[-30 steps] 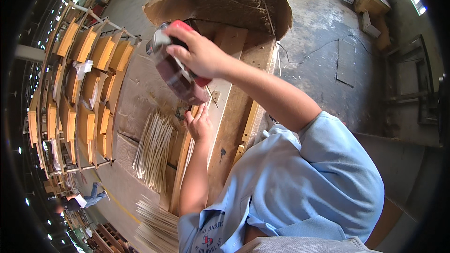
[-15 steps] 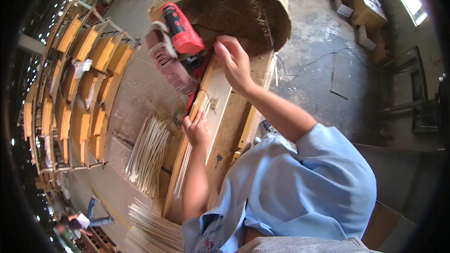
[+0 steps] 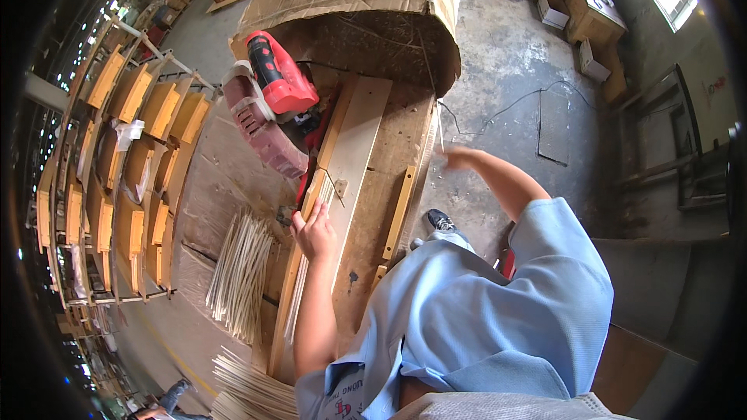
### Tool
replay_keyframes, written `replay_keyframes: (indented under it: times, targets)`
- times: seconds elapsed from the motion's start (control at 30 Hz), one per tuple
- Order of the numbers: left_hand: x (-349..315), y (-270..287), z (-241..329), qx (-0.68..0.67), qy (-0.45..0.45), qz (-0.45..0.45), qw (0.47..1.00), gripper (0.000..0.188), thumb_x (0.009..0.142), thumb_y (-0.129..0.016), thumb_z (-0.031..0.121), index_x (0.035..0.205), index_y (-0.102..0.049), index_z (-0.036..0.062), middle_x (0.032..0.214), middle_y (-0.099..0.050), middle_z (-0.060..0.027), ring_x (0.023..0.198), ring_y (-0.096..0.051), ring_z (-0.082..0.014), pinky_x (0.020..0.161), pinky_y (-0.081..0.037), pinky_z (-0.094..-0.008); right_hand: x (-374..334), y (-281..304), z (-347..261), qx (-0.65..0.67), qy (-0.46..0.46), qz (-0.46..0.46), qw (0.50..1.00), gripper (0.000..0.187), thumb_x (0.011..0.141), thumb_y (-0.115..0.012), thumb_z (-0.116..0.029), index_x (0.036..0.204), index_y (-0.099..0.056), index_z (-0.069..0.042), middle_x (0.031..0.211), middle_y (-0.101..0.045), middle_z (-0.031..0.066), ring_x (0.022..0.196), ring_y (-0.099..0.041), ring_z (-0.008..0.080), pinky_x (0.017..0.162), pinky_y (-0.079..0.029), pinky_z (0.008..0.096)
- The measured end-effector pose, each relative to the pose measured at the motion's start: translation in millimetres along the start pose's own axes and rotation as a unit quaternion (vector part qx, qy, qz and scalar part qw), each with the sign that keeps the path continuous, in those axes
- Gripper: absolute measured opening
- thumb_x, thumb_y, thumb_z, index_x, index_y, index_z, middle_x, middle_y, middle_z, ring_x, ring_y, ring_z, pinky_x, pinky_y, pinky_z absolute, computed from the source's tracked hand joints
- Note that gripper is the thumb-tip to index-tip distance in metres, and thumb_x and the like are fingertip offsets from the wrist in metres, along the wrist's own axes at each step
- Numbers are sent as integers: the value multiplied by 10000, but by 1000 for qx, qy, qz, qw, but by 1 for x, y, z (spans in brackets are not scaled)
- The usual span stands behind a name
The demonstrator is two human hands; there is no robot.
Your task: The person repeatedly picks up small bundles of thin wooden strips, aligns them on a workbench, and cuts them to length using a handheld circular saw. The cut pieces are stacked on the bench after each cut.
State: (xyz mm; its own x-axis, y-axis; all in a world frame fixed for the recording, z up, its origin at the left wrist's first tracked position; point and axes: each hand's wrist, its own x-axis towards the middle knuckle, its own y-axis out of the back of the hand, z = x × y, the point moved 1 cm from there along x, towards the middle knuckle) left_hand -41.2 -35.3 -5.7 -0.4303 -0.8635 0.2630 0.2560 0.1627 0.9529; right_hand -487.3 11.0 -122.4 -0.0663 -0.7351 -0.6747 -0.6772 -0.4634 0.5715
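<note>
Left hand [image 3: 315, 237] clamps sticks [image 3: 326, 188] beside the saw [image 3: 280, 82], right hand [image 3: 459, 159] well apart from it
From where I stand, the sticks lie just right of the saw, along a wood strip [image 3: 286, 299]; the right hand hangs far right of the saw, too blurred to tell whether it grips anything; I'd say firm pressure toward the strip, ends kept even and hand clear of the saw, works best

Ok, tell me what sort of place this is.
Most likely a woodworking shop or factory floor: a red power saw is set up at the bench, a bundle of thin pale sticks lies nearby, and a rack at left holds many wooden-looking pieces.
</note>
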Motion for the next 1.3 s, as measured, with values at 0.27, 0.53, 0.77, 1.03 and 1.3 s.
replay_keyframes:
  times: [0.27, 0.53, 0.77, 1.03, 1.3]
  targets:
    - [1, 7, 3, -7, 14, -8, 1000, 400, 844, -754, 121, 1235, -792, 193, 1418, -687, 105, 1224, -531, -296, 1093, -405, -502, -27, -22, -47, -5, -63, -267, 962, 436, 1051, -595, -423, 1273, -699, -63, 1161, -777, 147, 948, -770, 267, 771, -598, 367]
    - [-26, 11, -11, 11, 9, 37, 999, 368, 868, -722, 144, 1232, -775, 165, 1404, -690, 70, 1279, -521, -336, 1084, -409, -523, -122, -39, -216, 519, 119, -332, 778, 555, 1104, -524, -378, 1422, -545, 77, 1236, -706, 295, 1120, -726, 387, 985, -597, 474]
    - [-13, 29, -1, -96, -47, 119, 987, 424, 863, -708, 101, 1287, -703, 94, 1409, -661, -80, 1283, -539, -421, 1084, -431, -533, -69, -140, -307, 677, 51, -160, 717, 278, 1030, -633, -322, 1074, -648, -48, 978, -702, 125, 897, -684, 268, 836, -570, 393]
    - [-88, 51, -22, -12, 97, 121, 988, 655, 817, -789, 145, 1444, -599, 136, 1505, -593, -100, 1373, -474, -393, 1120, -403, -546, -65, -171, -377, 624, 18, -145, 768, 259, 1006, -674, -278, 1183, -681, -89, 1035, -723, 101, 840, -697, 276, 772, -583, 439]
    - [-150, 81, -36, 78, 241, 92, 963, 681, 808, -777, 139, 1460, -582, 162, 1179, -707, -66, 1094, -631, -280, 928, -517, -477, -66, -176, -355, 716, 59, -303, 626, 168, 1007, -572, -189, 1056, -609, -32, 1021, -715, 144, 1087, -695, 361, 1060, -548, 546]
